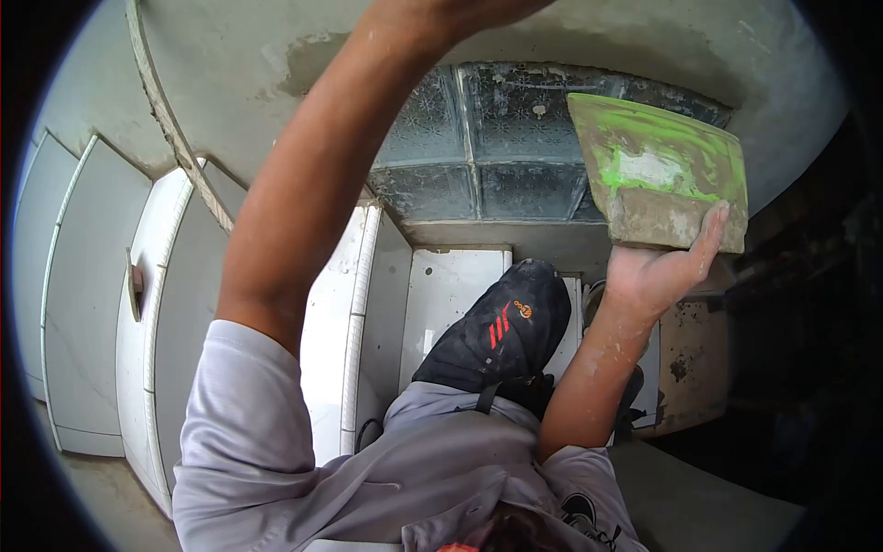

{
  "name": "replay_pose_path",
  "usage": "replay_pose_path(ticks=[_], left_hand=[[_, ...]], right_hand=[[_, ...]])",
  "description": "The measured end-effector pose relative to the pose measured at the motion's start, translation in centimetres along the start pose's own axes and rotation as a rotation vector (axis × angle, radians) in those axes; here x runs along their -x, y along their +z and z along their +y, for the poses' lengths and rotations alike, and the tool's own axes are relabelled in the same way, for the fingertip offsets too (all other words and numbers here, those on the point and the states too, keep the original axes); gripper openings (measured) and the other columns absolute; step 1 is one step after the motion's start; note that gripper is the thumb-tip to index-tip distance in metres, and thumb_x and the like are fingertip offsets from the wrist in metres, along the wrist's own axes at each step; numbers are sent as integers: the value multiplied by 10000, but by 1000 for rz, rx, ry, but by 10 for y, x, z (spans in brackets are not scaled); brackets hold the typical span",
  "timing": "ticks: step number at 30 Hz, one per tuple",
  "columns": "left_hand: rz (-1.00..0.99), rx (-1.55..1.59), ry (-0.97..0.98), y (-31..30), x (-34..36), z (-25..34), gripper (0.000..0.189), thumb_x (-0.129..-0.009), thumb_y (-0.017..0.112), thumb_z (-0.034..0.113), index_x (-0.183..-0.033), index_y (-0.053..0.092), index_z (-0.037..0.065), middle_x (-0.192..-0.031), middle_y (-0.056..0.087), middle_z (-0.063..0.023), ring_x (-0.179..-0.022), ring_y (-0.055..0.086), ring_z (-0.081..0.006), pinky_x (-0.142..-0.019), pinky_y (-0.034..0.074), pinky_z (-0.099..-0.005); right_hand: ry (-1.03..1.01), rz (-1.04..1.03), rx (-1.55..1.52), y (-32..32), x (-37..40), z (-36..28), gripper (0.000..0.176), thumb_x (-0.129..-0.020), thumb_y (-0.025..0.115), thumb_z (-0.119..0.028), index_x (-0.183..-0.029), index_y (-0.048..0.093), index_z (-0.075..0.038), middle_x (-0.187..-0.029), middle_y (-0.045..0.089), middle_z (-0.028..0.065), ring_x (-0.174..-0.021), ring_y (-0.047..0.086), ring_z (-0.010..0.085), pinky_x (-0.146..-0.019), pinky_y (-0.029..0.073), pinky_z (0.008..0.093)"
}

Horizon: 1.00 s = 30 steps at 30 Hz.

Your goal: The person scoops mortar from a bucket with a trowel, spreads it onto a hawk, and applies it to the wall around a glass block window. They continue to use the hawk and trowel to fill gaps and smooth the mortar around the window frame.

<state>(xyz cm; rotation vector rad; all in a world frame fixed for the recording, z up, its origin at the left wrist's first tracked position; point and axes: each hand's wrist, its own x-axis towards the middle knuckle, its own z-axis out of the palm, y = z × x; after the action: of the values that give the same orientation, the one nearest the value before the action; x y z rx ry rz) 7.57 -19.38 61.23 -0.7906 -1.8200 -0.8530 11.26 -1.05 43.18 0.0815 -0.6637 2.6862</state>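
My right hand (658,271) grips a green plastering float (676,166) from below, its thumb along the near edge and the other fingers hidden behind. Grey smears and bright green patches cover the float's face, which is held up before a patterned glass-block window (524,138). Across the left half my left arm reaches up to the wall. Only the wrist and the base of my left hand (478,11) show at the top edge; its fingers are out of the frame, so what it holds cannot be seen.
White tiled steps (368,276) run along the left, with a small trowel-like tool (135,285) on one. A rough strip (170,120) slants down the grey plastered wall (230,74). My knee (506,322) is below the window. A brown board (690,359) stands at the right.
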Motion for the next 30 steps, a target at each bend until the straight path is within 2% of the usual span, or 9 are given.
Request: replay_pose_path(ticks=[2, 4, 5, 7, 9, 11, 16, 22, 30], left_hand=[[35, 58, -413, -7, 69, 41, 589, -964, 590, 541, -1349, 594, 95, -1399, 558, -168, -1330, 497, -280, -1110, 387, -417], [221, 279, -758, 11, 138, 45, 700, -992, 521, 590, -1415, 490, 33, -1307, 569, -120, -1203, 534, -167, -1031, 428, -383], [328, 433, -939, 19, 168, 44, 730, -1005, 526, 562, -1429, 445, -26, -1225, 603, -110, -1110, 560, -149, -982, 450, -373], [276, 808, -1130, 34, 215, 49, 698, -1028, 518, 494, -1488, 359, -6, -1282, 592, -122, -1178, 555, -181, -1037, 429, -406], [290, 1093, -1135, 43, 228, 60, 685, -1034, 519, 464, -1493, 343, -13, -1329, 575, -132, -1239, 542, -213, -1091, 398, -434], [415, 1065, -1152, 42, 232, 58, 631, -1021, 564, 402, -1452, 398, -28, -1362, 560, -134, -1271, 535, -238, -1128, 374, -434], [654, 987, -1140, 11, 229, 46, 444, -1011, 589, 269, -1336, 509, -23, -1278, 614, -124, -1178, 613, -217, -1050, 465, -410], [716, 970, -1134, -4, 220, 40, 453, -989, 617, 280, -1320, 523, -16, -1238, 632, -129, -1130, 641, -231, -1005, 498, -422], [670, 953, -1117, -17, 213, 32, 466, -990, 616, 288, -1329, 516, -17, -1250, 627, -145, -1124, 644, -239, -983, 508, -421]], right_hand=[[3, -13, 5, 1, 7, 2, 615, -983, 594, -419, -1453, 423, -61, -1413, 475, 108, -1319, 459, 273, -1110, 379, 484], [13, -41, 8, 5, 16, 8, 619, -988, 596, -426, -1453, 422, -56, -1418, 470, 109, -1324, 455, 267, -1111, 380, 482], [72, -48, 0, 8, 23, 14, 615, -992, 596, -419, -1450, 423, -48, -1409, 475, 109, -1315, 461, 261, -1104, 388, 468], [192, -54, -8, 11, 41, 27, 606, -999, 598, -405, -1445, 424, -34, -1391, 485, 109, -1299, 472, 250, -1090, 403, 441], [315, -98, 21, 4, 57, 46, 606, -1004, 603, -395, -1431, 423, -5, -1355, 500, 116, -1267, 488, 232, -1061, 423, 397], [362, -226, 205, 2, 71, 62, 652, -1014, 547, -493, -1464, 404, -44, -1377, 510, 112, -1292, 489, 268, -1101, 384, 460], [477, -337, -31, -2, 42, 62, 529, -1032, 566, -310, -1418, 456, 34, -1396, 532, 143, -1268, 531, 240, -1061, 429, 400], [447, -302, 256, 19, 16, 65, 376, -988, 596, -210, -1283, 590, 24, -1206, 629, 122, -1127, 584, 212, -1003, 447, 380], [461, -281, 285, 38, 16, 71, 362, -978, 587, -181, -1268, 590, 37, -1201, 633, 122, -1117, 588, 218, -993, 446, 368]])
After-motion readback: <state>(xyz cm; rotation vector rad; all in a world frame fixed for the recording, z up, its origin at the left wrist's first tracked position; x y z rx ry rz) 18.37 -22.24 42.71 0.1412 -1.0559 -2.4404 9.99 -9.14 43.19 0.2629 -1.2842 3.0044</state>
